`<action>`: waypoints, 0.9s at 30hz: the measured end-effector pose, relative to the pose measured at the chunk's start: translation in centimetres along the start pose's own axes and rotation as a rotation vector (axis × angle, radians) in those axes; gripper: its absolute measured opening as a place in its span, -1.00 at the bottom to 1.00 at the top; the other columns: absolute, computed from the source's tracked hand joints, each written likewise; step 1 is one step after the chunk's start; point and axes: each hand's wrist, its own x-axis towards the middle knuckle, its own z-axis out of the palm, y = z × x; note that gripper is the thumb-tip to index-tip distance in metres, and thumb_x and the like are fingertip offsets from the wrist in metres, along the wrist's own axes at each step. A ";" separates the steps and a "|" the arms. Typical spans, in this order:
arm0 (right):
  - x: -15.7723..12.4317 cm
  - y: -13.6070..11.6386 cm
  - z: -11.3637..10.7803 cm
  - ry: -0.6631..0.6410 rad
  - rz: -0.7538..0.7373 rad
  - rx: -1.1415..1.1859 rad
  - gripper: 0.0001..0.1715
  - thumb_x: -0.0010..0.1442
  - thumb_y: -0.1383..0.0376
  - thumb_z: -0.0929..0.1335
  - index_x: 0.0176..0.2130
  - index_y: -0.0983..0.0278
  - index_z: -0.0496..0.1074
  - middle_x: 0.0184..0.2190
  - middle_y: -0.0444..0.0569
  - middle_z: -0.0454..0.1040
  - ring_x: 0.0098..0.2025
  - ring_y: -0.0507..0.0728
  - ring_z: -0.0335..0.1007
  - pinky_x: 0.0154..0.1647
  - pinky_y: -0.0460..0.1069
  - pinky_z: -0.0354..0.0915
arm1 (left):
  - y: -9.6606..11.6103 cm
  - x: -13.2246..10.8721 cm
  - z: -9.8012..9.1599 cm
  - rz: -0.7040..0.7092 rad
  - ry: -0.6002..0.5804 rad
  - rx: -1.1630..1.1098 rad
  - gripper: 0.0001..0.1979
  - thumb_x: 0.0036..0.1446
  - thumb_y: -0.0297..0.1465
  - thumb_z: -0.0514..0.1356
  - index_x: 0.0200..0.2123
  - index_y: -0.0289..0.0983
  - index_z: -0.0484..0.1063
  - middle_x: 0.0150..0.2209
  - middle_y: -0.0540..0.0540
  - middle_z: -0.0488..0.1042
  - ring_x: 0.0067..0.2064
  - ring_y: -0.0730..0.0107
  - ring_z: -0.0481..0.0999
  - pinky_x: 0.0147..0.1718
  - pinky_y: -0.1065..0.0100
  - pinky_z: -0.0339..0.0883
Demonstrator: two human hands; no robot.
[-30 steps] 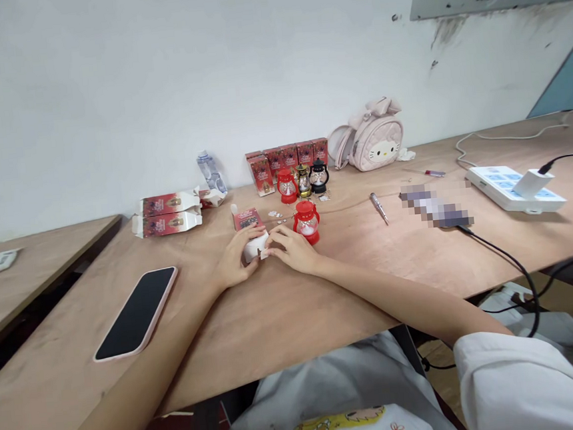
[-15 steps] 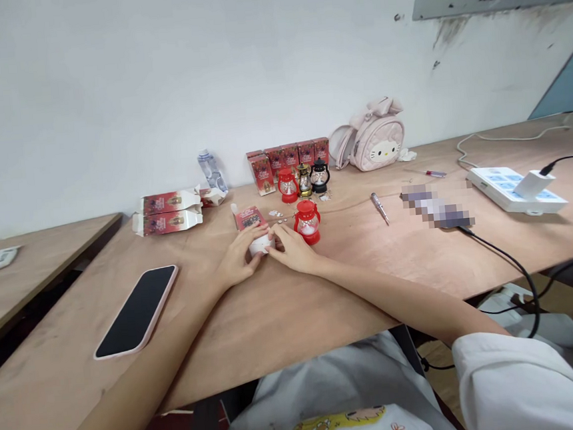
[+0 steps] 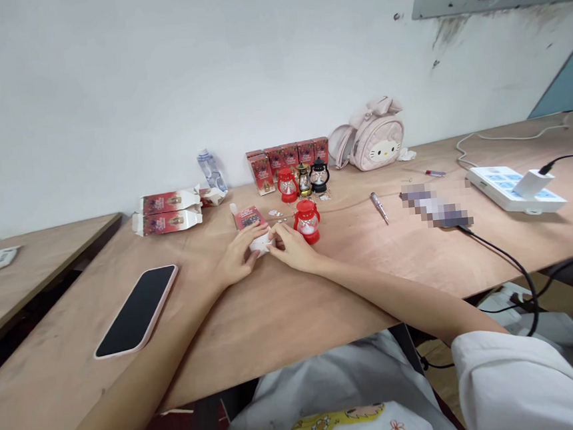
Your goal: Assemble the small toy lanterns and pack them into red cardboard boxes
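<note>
A small red cardboard box (image 3: 248,218) lies on the table with its white end towards me. My left hand (image 3: 240,256) grips its left side, fingers over the top and thumb at the near end. On the other side my right hand (image 3: 292,248) is closed around the same end, fingertips at the white flap (image 3: 262,242). Just right of my right hand stands a red toy lantern (image 3: 307,222). Small white pieces (image 3: 276,213) lie beyond my fingers.
Another red lantern (image 3: 287,185), a gold one (image 3: 304,180) and a black one (image 3: 319,176) stand before several red boxes (image 3: 306,154). Opened boxes (image 3: 172,213) and a phone (image 3: 137,312) lie left. Rightward are a screwdriver (image 3: 379,208) and a power strip (image 3: 507,185).
The white end flap has shifted slightly under my fingers and looks flatter. My left thumb has moved a little; both hands otherwise stay in place on the box.
</note>
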 end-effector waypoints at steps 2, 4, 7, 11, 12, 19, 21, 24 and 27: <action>0.0 -0.2 -0.1 0.001 0.002 -0.053 -0.92 0.17 0.33 0.27 -0.27 0.23 0.22 -0.26 -0.09 0.29 -0.30 0.05 0.29 -0.19 0.00 0.30 | 0.0 0.0 0.0 -0.007 -0.011 -0.011 -0.56 0.25 -0.37 0.02 0.19 -0.26 0.23 0.18 -0.25 0.34 0.28 0.10 0.23 0.24 -0.05 0.15; 0.0 -0.5 -0.2 0.009 0.009 -0.101 -0.94 0.17 0.35 0.26 -0.28 0.23 0.22 -0.28 -0.10 0.28 -0.32 0.05 0.28 -0.21 -0.01 0.29 | -0.1 0.0 -0.1 -0.012 -0.024 -0.022 -0.56 0.26 -0.37 0.01 0.20 -0.25 0.22 0.19 -0.25 0.33 0.29 0.10 0.21 0.24 -0.04 0.14; 0.0 -0.7 -0.1 0.013 0.016 -0.136 -0.94 0.18 0.36 0.26 -0.28 0.23 0.22 -0.29 -0.10 0.28 -0.33 0.05 0.27 -0.22 -0.02 0.27 | -0.2 0.0 -0.2 -0.026 -0.047 -0.039 -0.55 0.26 -0.36 0.01 0.21 -0.24 0.22 0.21 -0.24 0.32 0.30 0.10 0.20 0.25 -0.05 0.13; 0.1 -0.7 0.0 0.018 0.023 -0.170 -0.94 0.19 0.37 0.25 -0.27 0.24 0.22 -0.27 -0.08 0.31 -0.31 0.06 0.28 -0.20 -0.02 0.28 | -0.3 0.0 -0.4 -0.038 -0.079 -0.061 -0.53 0.26 -0.37 -0.01 0.23 -0.21 0.19 0.22 -0.21 0.29 0.31 0.10 0.17 0.26 -0.08 0.09; 0.1 -0.7 0.0 0.021 0.026 -0.180 -0.94 0.19 0.37 0.25 -0.26 0.24 0.23 -0.26 -0.08 0.31 -0.30 0.07 0.28 -0.20 -0.01 0.28 | -0.3 0.1 -0.4 -0.034 -0.085 -0.066 -0.52 0.26 -0.38 -0.01 0.24 -0.20 0.18 0.23 -0.20 0.29 0.31 0.10 0.16 0.26 -0.08 0.09; 0.0 -0.9 0.0 0.015 0.047 -0.246 -0.95 0.24 0.36 0.21 -0.24 0.24 0.23 -0.23 -0.03 0.34 -0.26 0.11 0.32 -0.19 0.02 0.30 | -0.3 0.3 -0.4 -0.014 -0.111 -0.057 -0.47 0.19 -0.46 -0.01 0.25 -0.21 0.17 0.26 -0.18 0.25 0.32 0.13 0.14 0.27 -0.05 0.08; 0.1 -0.9 0.0 0.017 0.052 -0.254 -0.95 0.24 0.36 0.21 -0.24 0.24 0.23 -0.23 -0.03 0.34 -0.25 0.11 0.32 -0.17 0.03 0.31 | -0.2 0.4 -0.4 -0.022 -0.117 -0.035 -0.44 0.15 -0.48 0.01 0.25 -0.22 0.17 0.26 -0.19 0.25 0.32 0.12 0.14 0.27 -0.05 0.09; 0.2 -0.6 0.1 0.019 0.051 -0.248 -0.96 0.23 0.35 0.25 -0.24 0.24 0.24 -0.22 -0.02 0.35 -0.19 0.13 0.34 -0.13 0.04 0.32 | 0.1 0.4 -0.4 -0.027 -0.114 -0.007 -0.41 0.09 -0.51 0.03 0.24 -0.25 0.18 0.25 -0.20 0.25 0.31 0.10 0.16 0.27 -0.04 0.10; 0.4 -0.2 0.2 0.019 0.051 -0.230 -0.94 0.22 0.36 0.28 -0.24 0.24 0.24 -0.20 -0.02 0.35 -0.12 0.14 0.34 -0.08 0.05 0.32 | 0.2 0.4 -0.5 -0.029 -0.116 0.010 -0.40 0.05 -0.53 0.03 0.22 -0.26 0.20 0.24 -0.19 0.27 0.31 0.10 0.17 0.26 -0.04 0.12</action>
